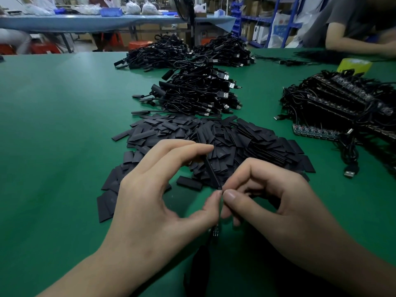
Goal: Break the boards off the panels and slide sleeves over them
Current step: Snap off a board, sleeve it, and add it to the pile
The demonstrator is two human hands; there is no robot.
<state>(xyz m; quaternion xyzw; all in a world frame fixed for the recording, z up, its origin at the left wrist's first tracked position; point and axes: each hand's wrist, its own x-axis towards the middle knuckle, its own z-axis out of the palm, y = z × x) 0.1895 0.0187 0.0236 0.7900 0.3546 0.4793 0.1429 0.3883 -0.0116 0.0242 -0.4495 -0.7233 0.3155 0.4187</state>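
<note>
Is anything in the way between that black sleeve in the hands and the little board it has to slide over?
Nothing visible does. The left hand holds the sleeve, whose lower end sits right at the board pinched by the right hand. The hands hide most of the board, so the sleeve's mouth cannot be checked.

There are three heaps of cables [192, 91] and one stack of panels [342, 101]. One pile of sleeves [246, 138], too many to count. One tape roll [353, 65].
</note>
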